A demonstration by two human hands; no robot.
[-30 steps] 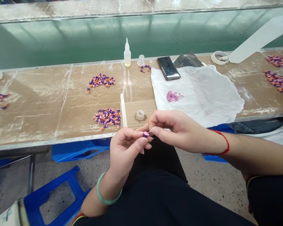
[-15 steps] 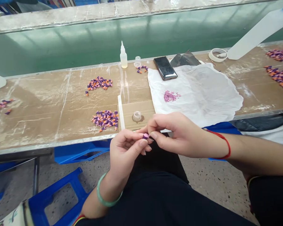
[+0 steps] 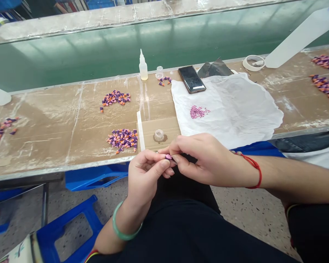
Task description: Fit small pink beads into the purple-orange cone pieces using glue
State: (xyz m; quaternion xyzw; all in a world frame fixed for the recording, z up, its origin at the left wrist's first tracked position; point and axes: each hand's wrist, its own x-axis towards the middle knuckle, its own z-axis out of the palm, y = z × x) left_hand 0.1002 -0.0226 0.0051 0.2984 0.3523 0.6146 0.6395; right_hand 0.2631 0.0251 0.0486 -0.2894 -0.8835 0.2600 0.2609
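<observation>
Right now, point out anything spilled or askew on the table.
A dark stain marks the cardboard around the base of the small clear cup, possibly a spill. The phone lies slantwise, partly on the white cloth.

Bright, even light covers the table (image 3: 49, 117), and pale glare streaks the green panel (image 3: 104, 53). Shadows are soft; the edges look stretched, and the small purple piece (image 3: 168, 157) is slightly blurred

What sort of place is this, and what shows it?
Probably a craft workshop: a heap of purple and orange cone-shaped pieces, a translucent plastic nozzle bottle and a long brown workbench.
</observation>
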